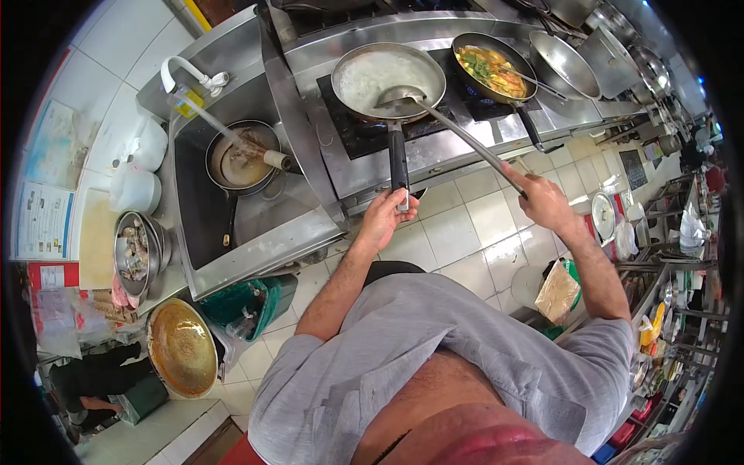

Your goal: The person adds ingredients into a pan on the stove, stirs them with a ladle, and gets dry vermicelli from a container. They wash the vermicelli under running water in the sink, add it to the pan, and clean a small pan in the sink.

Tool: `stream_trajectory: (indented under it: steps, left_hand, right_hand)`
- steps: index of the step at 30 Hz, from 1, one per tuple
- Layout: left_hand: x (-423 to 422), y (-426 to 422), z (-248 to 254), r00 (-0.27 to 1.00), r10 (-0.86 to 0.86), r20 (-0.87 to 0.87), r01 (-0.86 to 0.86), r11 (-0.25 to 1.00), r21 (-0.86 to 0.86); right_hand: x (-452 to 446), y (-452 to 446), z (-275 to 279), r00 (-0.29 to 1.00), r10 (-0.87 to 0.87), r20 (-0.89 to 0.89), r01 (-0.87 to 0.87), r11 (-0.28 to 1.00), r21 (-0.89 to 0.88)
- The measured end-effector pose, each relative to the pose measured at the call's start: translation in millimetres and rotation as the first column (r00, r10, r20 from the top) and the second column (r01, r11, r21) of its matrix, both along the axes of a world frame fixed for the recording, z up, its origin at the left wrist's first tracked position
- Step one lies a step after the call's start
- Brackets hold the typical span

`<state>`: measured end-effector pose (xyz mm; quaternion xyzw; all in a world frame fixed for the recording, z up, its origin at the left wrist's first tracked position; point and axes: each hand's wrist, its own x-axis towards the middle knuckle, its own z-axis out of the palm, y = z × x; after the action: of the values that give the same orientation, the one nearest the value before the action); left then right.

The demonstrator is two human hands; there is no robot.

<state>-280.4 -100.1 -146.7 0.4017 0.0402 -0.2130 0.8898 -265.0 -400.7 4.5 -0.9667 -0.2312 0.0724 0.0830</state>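
My left hand [385,218] is closed around the end of the black handle of a frying pan [364,66] that sits on the stove. Whitish, bubbling liquid fills this pan. In my right hand [540,198] is the long metal handle of a ladle [465,136], whose bowl dips into the liquid at the pan's near right side. To the right, a second frying pan [496,87] holds an orange-red dish with green leaves, and a metal utensil [535,80] rests in it. Neither of my hands touches that pan.
Left of the stove, water runs from a white tap [186,74] into a pan [225,174] in the steel sink [194,232]. Metal bowls [136,252] stand beside it. A wok [564,63] is at the right. A green-lined bin [252,306] is below; another person [89,380] is lower left.
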Motion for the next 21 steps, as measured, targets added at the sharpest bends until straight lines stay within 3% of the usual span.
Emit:
stream_trajectory:
  steps: [5,10,17,21]
  left_hand:
    - [0,1,3,1.000,0.004,-0.010,-0.004,1.000,0.015]
    - [-2,1,3,1.000,0.002,-0.012,-0.002,0.999,0.042]
    - [-2,0,1,1.000,0.013,-0.008,-0.013,0.998,0.059]
    - [-2,-1,1,1.000,0.025,0.005,-0.025,0.997,0.070]
  right_hand:
    - [33,15,-38,0.996,-0.062,0.066,0.067,0.995,-0.079]
    - [67,36,-57,0.995,-0.084,0.055,0.085,0.996,-0.024]
    - [64,49,-59,0.992,-0.124,-0.008,0.124,0.991,0.056]
    - [41,40,-40,0.994,-0.102,0.043,0.101,0.995,0.025]
